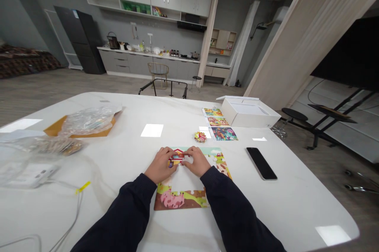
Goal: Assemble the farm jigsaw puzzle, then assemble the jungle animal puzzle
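A jigsaw puzzle (195,200) with a pink pig along its lower edge lies on the white table in front of me. Its border pieces are joined around a bare white middle. Near the top of it, my left hand (161,165) grips the left side of a puzzle piece (177,158) showing a red-roofed house. From the other side, my right hand (196,161) has thumb and fingers closed on the same part. My fingers cover the piece's edges, so I cannot tell how it joins its neighbours. Beyond the puzzle sits a small pile of loose puzzle pieces (200,137).
A printed picture sheet (224,133) and a white box (247,113) lie at the back right, a black phone (261,164) at right. Plastic bags (89,120) over an orange envelope (55,126), a white power strip (32,175) and cables (77,208) occupy the left.
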Motion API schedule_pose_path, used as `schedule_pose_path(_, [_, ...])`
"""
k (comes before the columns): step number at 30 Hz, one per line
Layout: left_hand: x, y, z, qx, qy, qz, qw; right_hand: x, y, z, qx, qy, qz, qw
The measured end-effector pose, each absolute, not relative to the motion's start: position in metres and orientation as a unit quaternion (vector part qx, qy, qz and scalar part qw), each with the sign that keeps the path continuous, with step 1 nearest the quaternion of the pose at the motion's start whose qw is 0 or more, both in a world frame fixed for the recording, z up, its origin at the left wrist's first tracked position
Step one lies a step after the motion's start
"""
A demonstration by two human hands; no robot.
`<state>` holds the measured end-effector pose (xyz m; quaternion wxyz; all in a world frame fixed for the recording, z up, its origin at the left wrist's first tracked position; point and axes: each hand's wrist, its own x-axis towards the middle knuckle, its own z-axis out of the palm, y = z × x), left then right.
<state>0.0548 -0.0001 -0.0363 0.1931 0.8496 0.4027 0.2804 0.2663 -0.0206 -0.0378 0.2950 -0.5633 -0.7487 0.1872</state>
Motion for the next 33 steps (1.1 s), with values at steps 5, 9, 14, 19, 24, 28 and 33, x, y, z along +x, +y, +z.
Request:
schedule_pose_path(5, [0.054, 0.001, -0.039, 0.848, 0.398, 0.292, 0.194, 0.267, -0.021, -0.039, -0.563, -0.756, 0.18, 0.281])
schedule_pose_path(9, [0.053, 0.002, -0.041, 0.838, 0.386, 0.325, 0.206, 0.268, -0.021, -0.039, -0.56, -0.762, 0.176, 0.274])
schedule_pose_path(14, [0.052, 0.003, -0.043, 0.834, 0.393, 0.318, 0.222, 0.267, -0.022, -0.037, -0.561, -0.765, 0.174, 0.265])
schedule_pose_path(19, [0.052, 0.003, -0.04, 0.83, 0.406, 0.309, 0.224, 0.266, -0.023, -0.035, -0.562, -0.764, 0.174, 0.264])
schedule_pose_path(24, [0.053, 0.002, -0.039, 0.835, 0.411, 0.304, 0.206, 0.266, -0.024, -0.035, -0.556, -0.772, 0.163, 0.26])
schedule_pose_path(28, [0.052, 0.003, -0.041, 0.838, 0.416, 0.293, 0.196, 0.265, -0.026, -0.038, -0.546, -0.784, 0.144, 0.258])
schedule_pose_path(33, [0.053, 0.002, -0.039, 0.839, 0.413, 0.296, 0.193, 0.288, -0.013, -0.036, -0.544, -0.765, 0.145, 0.312])
